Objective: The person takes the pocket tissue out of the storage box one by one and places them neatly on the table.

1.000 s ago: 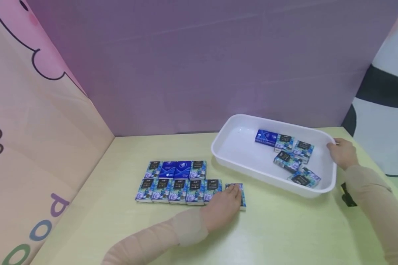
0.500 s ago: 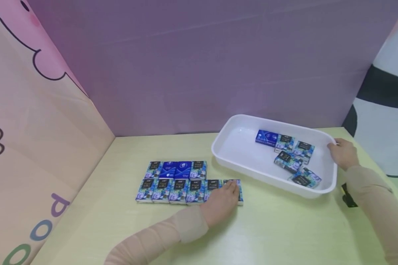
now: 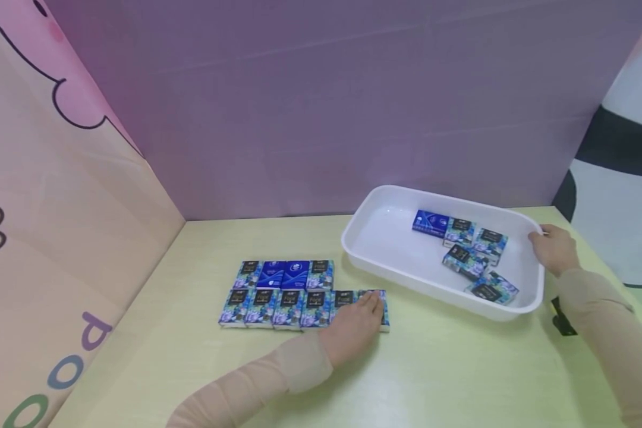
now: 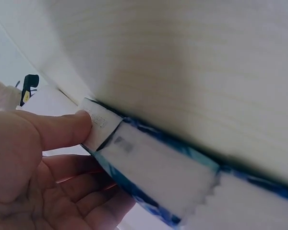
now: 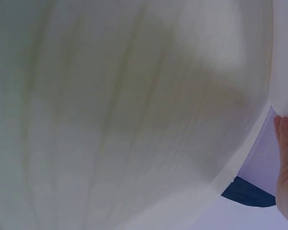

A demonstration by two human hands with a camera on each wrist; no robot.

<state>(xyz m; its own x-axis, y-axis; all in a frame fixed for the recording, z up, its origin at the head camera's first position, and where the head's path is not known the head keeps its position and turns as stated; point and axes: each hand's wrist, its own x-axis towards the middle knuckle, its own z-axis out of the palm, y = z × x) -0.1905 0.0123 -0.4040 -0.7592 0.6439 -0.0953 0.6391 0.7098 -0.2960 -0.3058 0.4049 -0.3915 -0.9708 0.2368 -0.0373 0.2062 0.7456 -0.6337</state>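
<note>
Shifted left since a second ago, the end tissue pack [image 3: 383, 315] now sits against the front row [image 3: 288, 310] on the desk [image 3: 438, 374]. Thumb and fingers of the left hand [image 3: 352, 331] pinch it; the right hand [image 3: 555, 249] grips the white tray [image 3: 387, 241] by its end. Squaring the row seems in hand; next probably calls for letting go cleanly, then fetching another pack.

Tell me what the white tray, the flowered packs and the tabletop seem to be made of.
White tray: probably smooth, slightly glossy plastic, judging by its rounded rim and small highlight.
Flowered packs: likely printed film wrap; the left wrist view shows a jagged edge.
Tabletop: faint grain lines and soft sheen suggest wood or wood-look laminate; I can't tell which.
</note>
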